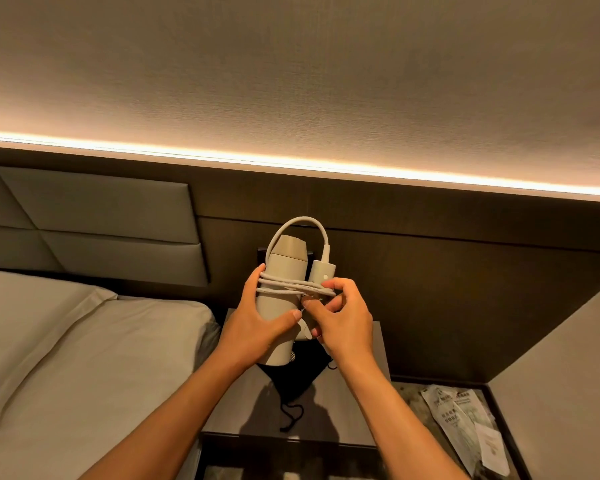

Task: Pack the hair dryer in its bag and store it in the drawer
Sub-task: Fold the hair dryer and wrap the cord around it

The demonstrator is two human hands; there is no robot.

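Dryer [280, 299] is up in the air over the bench [347, 403], long axis pointing away from the person, nozzle at the far end. Left hand [257, 327] is wrapped round the barrel; right hand [340, 320] pinches the cord [291, 284] coiled round it, by the plug. Bag [291, 375] lies straight below on the bench, just under the left wrist, so I'd guess the dryer goes down next. No open drawer in view.
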